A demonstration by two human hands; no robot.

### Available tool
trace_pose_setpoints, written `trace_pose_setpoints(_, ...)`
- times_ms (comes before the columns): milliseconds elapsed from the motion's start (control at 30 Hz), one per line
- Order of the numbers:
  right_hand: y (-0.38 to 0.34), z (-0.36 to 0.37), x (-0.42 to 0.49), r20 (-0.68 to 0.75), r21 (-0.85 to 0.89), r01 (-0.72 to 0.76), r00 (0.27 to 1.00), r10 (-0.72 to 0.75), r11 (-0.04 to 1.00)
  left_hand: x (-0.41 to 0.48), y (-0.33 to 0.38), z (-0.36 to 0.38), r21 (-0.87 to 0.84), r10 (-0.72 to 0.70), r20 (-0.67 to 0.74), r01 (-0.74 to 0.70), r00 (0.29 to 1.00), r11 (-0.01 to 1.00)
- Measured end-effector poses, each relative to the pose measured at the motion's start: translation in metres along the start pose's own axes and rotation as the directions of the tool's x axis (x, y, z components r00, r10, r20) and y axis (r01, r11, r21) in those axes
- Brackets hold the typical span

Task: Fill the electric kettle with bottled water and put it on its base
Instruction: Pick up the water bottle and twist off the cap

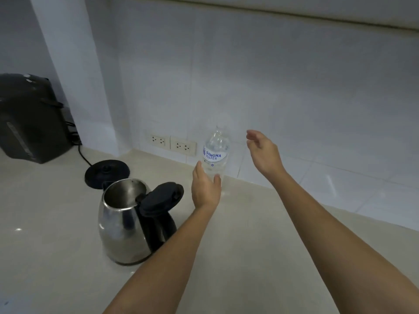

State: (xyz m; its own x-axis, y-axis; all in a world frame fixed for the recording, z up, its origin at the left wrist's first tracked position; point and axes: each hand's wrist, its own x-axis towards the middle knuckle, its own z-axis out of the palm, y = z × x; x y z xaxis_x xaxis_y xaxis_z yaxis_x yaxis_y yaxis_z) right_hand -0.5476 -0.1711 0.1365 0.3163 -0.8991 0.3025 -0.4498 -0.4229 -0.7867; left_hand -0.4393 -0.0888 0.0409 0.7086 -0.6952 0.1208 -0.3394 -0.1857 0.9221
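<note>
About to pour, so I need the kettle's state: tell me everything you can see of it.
The kettle is a shiny, steel-looking jug with a black handle and a black hinged lid, flipped open over the handle. Its inside shows bare metal. It stands upright on the counter, off its round black base, which lies behind it. Left hand and right hand are off it.

Kettle (123, 220): polished steel body with a black handle on its right side; stands upright on the counter (249, 257), near left, off its base.
Kettle lid (162, 196): black, hinged back and open over the handle; the steel interior shows.
Base (106, 172): flat black disc with a raised centre connector; lies just beyond the kettle, to the far left.
Bottle (215, 155): clear plastic with a white and blue "SINGHA WATER" label; upright, right of the kettle and farther off, close to the wall (272, 87); top too blurred to tell whether it is capped.
</note>
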Motion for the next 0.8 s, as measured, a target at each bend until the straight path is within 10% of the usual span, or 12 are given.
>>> trace_pose_setpoints(400,-0.008,0.046,0.089,0.299,-0.106,0.104,0.952,-0.068,0.989,0.049,-0.015,0.066,-0.147,-0.116,-0.046,0.108,0.992,0.983)
trace_pose_setpoints(800,-0.001,0.033,0.071,0.216,-0.098,0.147,0.969,-0.124,0.984,0.053,-0.026,0.06,-0.166,-0.082,0.009,0.082,0.997,0.983)
